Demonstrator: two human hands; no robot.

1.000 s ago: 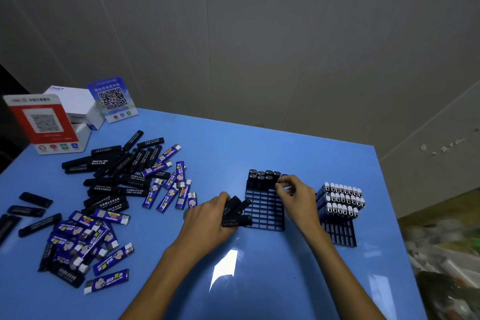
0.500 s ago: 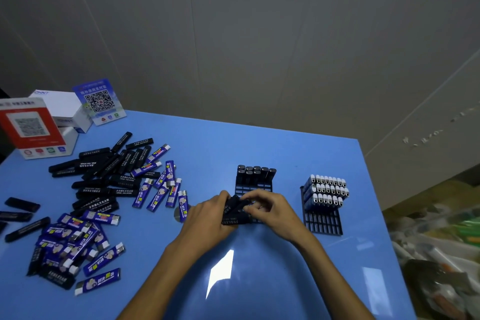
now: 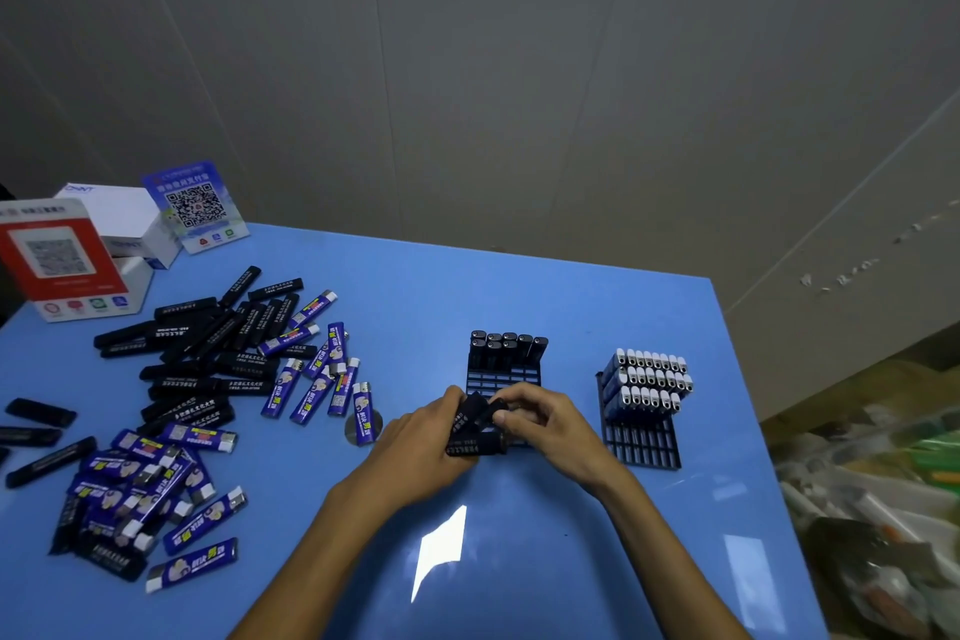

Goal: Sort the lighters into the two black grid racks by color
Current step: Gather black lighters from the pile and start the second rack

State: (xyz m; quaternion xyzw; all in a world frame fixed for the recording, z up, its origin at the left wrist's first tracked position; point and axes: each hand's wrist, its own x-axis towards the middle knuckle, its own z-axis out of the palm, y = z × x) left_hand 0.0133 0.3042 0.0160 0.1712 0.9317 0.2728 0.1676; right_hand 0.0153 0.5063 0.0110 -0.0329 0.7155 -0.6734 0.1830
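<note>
At frame centre, left hand (image 3: 423, 450) grips black lighters (image 3: 475, 429); right hand (image 3: 545, 424) pinches one, rack (image 3: 501, 376) just above.

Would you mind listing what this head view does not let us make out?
- How many black lighters the left hand grips: its fingers and the right hand cover them.
- Near rows of the left rack: hidden behind both hands.
- Print on the loose lighters: too small.
- Clutter beyond the table's right edge: blurred.
</note>
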